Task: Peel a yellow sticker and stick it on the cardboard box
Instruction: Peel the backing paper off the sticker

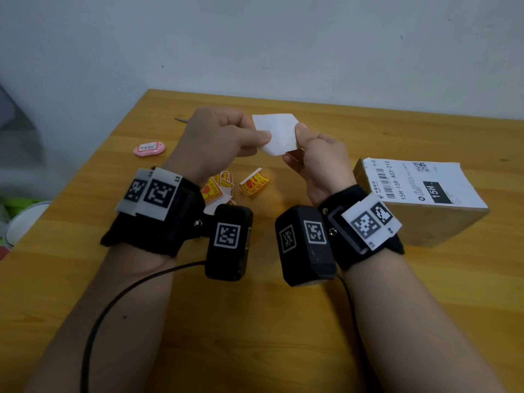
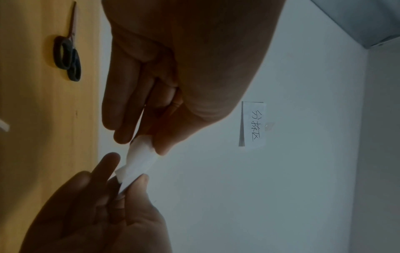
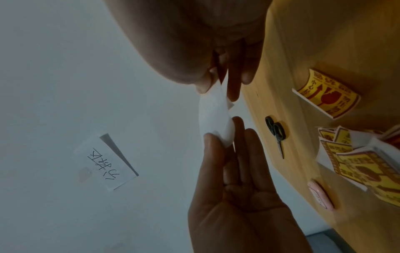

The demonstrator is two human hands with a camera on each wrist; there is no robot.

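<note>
Sticker [image 1: 279, 134] paper sits in the middle of the head view, held up over the wooden table [image 1: 255, 321]. We see its white back. The left hand [image 1: 215, 140] pinches its left edge with thumb and first finger. The right hand [image 1: 317, 157] pinches its right edge, and a small yellow corner peeks out just below the right thumb. Both wrists point up and away, side by side. At the right of the frame sits the cardboard box [image 1: 425, 219] with a white label on top. More yellow stickers [image 1: 226, 188] lie on the table below the hands, and a pink tag [image 1: 149, 148] lies at the left.

From the left wrist view, the sticker [image 2: 138, 164] is a bent white strip in the middle. The left hand [image 2: 173, 77] comes from the top and its thumb and finger squeeze the strip's top end. The right hand [image 2: 97, 214] comes from the lower left and squeezes the bottom end. Only here and in the next view do we see scissors [image 2: 68, 54], at the upper left, and a paper note [image 2: 253, 123] on the wall.

From the right wrist view, the sticker [image 3: 216, 119] curves in the middle. The right hand [image 3: 194, 42] nips it from the top. The left hand [image 3: 238, 205] reaches up from below with its other fingers straight.
</note>
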